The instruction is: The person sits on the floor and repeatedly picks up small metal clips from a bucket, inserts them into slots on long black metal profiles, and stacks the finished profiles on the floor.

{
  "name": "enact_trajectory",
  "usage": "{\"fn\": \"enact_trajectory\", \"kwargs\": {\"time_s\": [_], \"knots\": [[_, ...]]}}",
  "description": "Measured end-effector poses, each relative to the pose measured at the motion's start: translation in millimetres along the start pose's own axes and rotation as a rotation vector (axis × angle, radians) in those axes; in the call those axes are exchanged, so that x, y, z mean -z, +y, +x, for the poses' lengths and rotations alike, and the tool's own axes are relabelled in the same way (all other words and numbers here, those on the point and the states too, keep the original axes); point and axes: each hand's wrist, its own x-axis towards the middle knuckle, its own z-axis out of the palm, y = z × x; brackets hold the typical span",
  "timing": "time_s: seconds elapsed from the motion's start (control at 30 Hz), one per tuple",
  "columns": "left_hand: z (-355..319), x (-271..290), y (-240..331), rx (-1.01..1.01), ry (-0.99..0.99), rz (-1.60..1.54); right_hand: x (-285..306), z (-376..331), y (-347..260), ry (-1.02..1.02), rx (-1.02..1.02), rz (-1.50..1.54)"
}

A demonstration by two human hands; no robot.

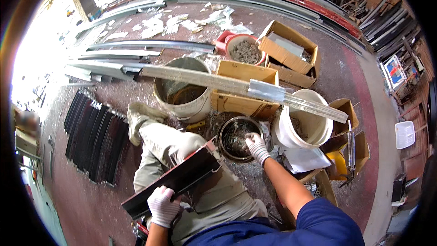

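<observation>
My left hand (pixel 163 206), in a striped knit glove, is closed round the lower end of a dark metal profile (pixel 180 180). The profile lies slanted across my lap, its far end near my knee. My right hand (pixel 257 148), gloved too, reaches into a round dark metal bowl (pixel 221 148) on the floor. Its fingers are drawn together over small loose pieces, too fine to make out; whatever they pinch is hidden.
Left of my leg lies a row of similar black profiles (pixel 95 139). Beyond the bowl, a long metal bar (pixel 195 77) rests across a grey bucket (pixel 182 107), a wooden box (pixel 246 105) and a white bucket (pixel 300 141). Cardboard boxes (pixel 291 57) stand around.
</observation>
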Motion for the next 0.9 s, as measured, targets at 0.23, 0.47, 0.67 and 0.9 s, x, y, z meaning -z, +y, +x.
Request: {"fn": "enact_trajectory", "kwargs": {"time_s": [0.23,0.47,0.67,0.9], "knots": [[9,8,1,-0.005,-0.053,-0.068,-6,-74,-98,-0.175,0.126,0.174],[14,9,6,-0.013,-0.058,-0.083,-17,-136,-174,-0.400,0.769,-0.205],[15,11,8,-0.015,-0.054,-0.067,-25,-134,-184,-0.563,1.091,-0.477],[14,10,6,-0.017,-0.057,-0.059,-29,-133,-190,-0.609,1.139,-0.535]]}}
